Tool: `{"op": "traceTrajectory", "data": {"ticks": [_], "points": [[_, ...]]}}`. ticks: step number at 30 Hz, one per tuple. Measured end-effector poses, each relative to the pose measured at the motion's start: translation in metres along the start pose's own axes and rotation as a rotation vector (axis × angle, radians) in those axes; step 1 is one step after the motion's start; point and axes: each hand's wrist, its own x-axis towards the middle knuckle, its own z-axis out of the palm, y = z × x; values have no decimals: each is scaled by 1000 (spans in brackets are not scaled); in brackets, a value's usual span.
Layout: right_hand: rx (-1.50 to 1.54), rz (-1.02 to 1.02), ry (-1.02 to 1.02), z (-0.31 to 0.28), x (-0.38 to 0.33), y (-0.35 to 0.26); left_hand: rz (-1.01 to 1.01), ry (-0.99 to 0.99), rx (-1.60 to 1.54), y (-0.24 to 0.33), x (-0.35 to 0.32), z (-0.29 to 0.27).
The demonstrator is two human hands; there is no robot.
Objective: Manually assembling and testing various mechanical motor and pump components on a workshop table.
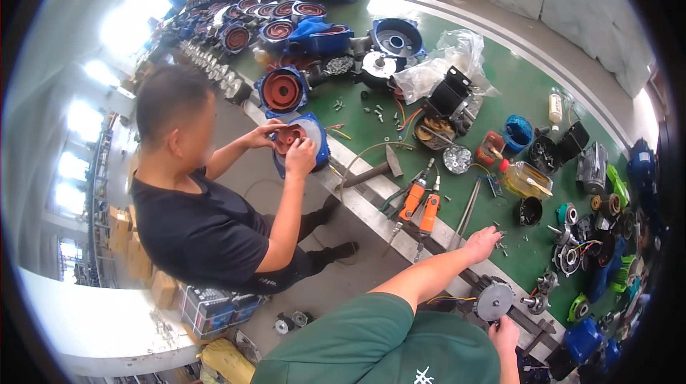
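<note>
My left hand [482,244] reaches out over the front edge of the green bench, fingers bent together, among small loose screws [502,245]. What sits between its fingertips is too small to make out. A round grey motor part [494,302] with a flat disc face and a yellow wire stands at the bench edge in front of me. My right hand [506,335] is closed at its lower side, with the fingers partly hidden.
Two orange power screwdrivers [414,198], a hammer [389,166] and a bottle of yellowish liquid [525,178] lie ahead. At left, a co-worker [207,198] handles a blue pump housing [311,137]. Motor parts [568,255] crowd the right side.
</note>
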Motion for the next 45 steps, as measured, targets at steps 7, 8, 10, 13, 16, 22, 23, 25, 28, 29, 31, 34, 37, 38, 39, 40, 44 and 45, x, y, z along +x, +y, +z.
{"op": "traceTrajectory", "data": {"ticks": [7,8,10,13,16,22,23,25,28,29,31,34,37,38,39,40,44,45], "points": [[-91,39,-79,-9,13,-5,-149,106,-339,3,-24,-6],[-108,18,-69,-14,15,-9,-150,131,-409,5,-30,-4],[-88,-44,-13,-22,13,-12,-182,148,-532,15,-38,-6],[-112,-23,-56,-15,11,-3,-229,97,-708,39,-54,-16],[-126,-28,-79,-10,6,8,-283,-7,-840,72,-67,-35],[704,161,-114,-60,10,4,-285,-222,-1166,122,-86,-57],[978,241,-152,-69,15,1,-266,-293,-1184,128,-88,-62],[1348,178,-132,-93,20,-19,-271,-335,-1163,139,-94,-65],[1517,189,-74,-106,25,-37,-267,-374,-1083,155,-97,-76],[1525,186,-88,-105,25,-37,-236,-350,-1062,155,-100,-72],[1502,104,-91,-96,24,-33,-260,-344,-1099,160,-103,-72],[1541,41,-120,-93,15,-38,-264,-336,-1065,166,-110,-75],[1588,38,-150,-88,10,-36,-302,-320,-1151,167,-123,-63],[1546,-10,-136,-83,9,-32,-312,-295,-1151,168,-127,-60],[1504,-57,-123,-78,7,-28,-355,-331,-1193,168,-127,-58],[1431,-73,-79,-76,6,-24,-394,-337,-1244,168,-129,-54],[1340,-89,-38,-71,-3,-20,-570,-362,-1361,171,-136,-50],[1341,-85,-35,-71,-4,-21,-654,-357,-1411,174,-137,-51]]}}
